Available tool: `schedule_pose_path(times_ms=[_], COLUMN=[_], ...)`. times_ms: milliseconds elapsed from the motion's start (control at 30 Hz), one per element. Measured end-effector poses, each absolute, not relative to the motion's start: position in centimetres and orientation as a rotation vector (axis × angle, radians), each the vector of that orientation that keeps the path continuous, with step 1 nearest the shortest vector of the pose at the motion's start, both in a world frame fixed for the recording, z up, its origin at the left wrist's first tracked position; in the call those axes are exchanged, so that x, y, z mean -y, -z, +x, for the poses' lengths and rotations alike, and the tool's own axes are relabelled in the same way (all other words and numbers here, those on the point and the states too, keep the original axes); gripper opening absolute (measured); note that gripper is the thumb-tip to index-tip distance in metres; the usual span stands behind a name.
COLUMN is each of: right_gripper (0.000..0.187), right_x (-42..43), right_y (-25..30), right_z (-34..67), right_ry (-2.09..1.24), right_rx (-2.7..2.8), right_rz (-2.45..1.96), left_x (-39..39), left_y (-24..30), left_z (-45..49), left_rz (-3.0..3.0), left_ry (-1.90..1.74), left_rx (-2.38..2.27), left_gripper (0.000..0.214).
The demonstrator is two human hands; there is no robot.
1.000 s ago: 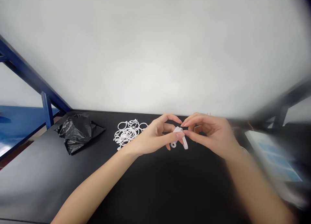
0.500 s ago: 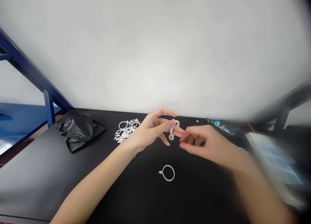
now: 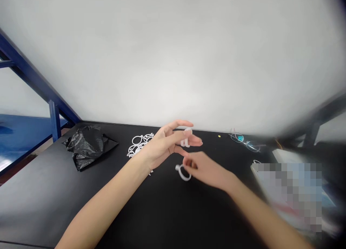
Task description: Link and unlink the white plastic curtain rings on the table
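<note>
My left hand (image 3: pixel 169 142) hovers over the black table (image 3: pixel 156 213), palm turned to the right. Its thumb presses a white curtain ring (image 3: pixel 186 142) against the fingers, which pass through the ring; the exact number of rings there is hard to tell. Just below its fingertips, my right hand (image 3: pixel 208 169) is closed in a pinch on another white curtain ring (image 3: pixel 177 167), whose small eyelet points left. Part of that ring is hidden behind the right fingers. A pile of white curtain rings (image 3: pixel 136 148) lies left of my left hand, partly covered by the wrist.
A crumpled black plastic bag (image 3: pixel 88 144) lies on the left. Eyeglasses (image 3: pixel 252 147) rest at the back right, beside a small yellow bit (image 3: pixel 219 136). Pale flat items, partly pixelated (image 3: pixel 290 195), are at the right. Blue metal framing (image 3: pixel 54 115) and a white wall (image 3: pixel 173 61) border the table.
My right hand has moved left and down from beside the left fingertips. The single ring that lay on the table is now up at the right fingers. My left hand has turned slightly.
</note>
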State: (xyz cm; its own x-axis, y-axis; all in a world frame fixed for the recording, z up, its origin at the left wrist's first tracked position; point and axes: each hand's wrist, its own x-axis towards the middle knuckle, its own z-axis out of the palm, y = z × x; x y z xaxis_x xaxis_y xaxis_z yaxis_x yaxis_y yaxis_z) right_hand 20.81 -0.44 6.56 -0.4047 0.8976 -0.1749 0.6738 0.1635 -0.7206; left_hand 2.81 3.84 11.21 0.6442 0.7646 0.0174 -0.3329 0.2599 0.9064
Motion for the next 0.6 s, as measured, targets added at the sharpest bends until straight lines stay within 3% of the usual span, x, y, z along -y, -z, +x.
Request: schedule_pose_path(times_ms=[200,333,600], right_gripper=[0.022,0.020,0.029], right_x=[0.1,1.5,1.8], right_y=[-9.5,-9.7,-9.5], right_z=[22.6,21.7,21.5], right_ry=[-1.038,-1.175,-1.068], right_rx=[1.250,1.271,1.255], right_rz=[-1.153,-1.100,-1.120], left_x=[-2.7,-1.5,-0.8], left_y=[-11.7,-12.1,-12.1], left_z=[3.6,3.8,3.8], left_rz=[1.225,1.450,1.687], left_ry=[-0.991,-1.022,-1.018], left_rx=[-0.503,-0.497,-0.624], left_gripper=[0.019,0.019,0.023])
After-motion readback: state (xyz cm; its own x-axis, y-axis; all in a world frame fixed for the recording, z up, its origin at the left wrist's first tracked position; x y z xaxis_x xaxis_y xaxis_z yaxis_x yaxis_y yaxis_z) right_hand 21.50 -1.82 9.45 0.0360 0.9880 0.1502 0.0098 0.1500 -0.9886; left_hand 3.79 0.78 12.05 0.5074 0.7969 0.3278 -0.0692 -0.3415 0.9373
